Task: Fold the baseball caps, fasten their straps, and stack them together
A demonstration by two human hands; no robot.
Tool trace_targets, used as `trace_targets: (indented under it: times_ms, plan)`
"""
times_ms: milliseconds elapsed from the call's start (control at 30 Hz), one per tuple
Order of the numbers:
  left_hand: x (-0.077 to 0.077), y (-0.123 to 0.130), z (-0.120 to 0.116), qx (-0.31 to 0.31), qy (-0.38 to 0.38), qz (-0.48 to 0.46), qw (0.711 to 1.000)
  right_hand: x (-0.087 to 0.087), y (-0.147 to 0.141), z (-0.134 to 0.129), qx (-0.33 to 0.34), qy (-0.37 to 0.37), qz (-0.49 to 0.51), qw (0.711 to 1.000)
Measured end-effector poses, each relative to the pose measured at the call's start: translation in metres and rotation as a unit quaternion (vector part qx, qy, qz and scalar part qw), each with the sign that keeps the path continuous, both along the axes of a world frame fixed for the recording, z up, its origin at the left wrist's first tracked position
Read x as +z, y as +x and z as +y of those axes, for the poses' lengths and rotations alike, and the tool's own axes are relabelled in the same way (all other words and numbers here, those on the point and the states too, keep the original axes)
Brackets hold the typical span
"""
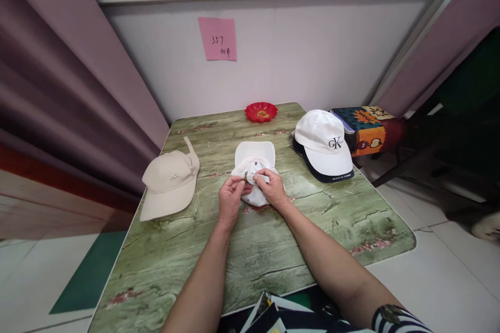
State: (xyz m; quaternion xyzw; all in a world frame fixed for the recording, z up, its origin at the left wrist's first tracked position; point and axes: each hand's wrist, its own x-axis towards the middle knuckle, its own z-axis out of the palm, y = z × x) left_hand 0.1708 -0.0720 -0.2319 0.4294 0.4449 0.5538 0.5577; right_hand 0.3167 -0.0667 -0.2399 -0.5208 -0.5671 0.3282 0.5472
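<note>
A white baseball cap [255, 152] lies in the middle of the green table, its brim pointing away from me and its back opening towards me. Both hands meet at its adjustment strap [258, 178]. My left hand [231, 193] pinches the strap's left end, by a small brass-coloured buckle [245, 179]. From the other side, my right hand [272, 187] grips the pale strap between thumb and fingers. My fingers cover part of the strap and the cap's rear edge.
A beige cap [170, 177] with its strap sticking up sits on the left. On the right, a white cap with black letters [322, 132] rests on a dark-brimmed one [336, 176]. A red scalloped dish [261, 112] stands at the back, below a pink note [217, 39].
</note>
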Motion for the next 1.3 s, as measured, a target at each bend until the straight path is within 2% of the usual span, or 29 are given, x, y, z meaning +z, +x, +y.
trace_targets:
  times_ms: [233, 567, 867, 1300]
  plan:
    - [0.0003, -0.0004, -0.0004, 0.007, 0.002, 0.005, 1.000, 0.0029, -0.0012, -0.0019, -0.011, -0.004, -0.019, 1.000]
    - [0.0015, -0.0010, -0.0009, 0.018, 0.001, 0.013, 1.000, 0.0035, 0.0005, -0.0019, 0.007, -0.004, -0.016, 1.000]
    - [-0.0009, -0.0036, 0.0002, 0.021, 0.041, 0.056, 0.997, 0.0060, 0.0000, -0.0032, 0.011, 0.002, -0.018, 1.000]
    - [0.0012, -0.0028, -0.0014, 0.022, 0.039, 0.043, 0.998, 0.0038, 0.0010, -0.0029, 0.024, 0.016, -0.004, 1.000]
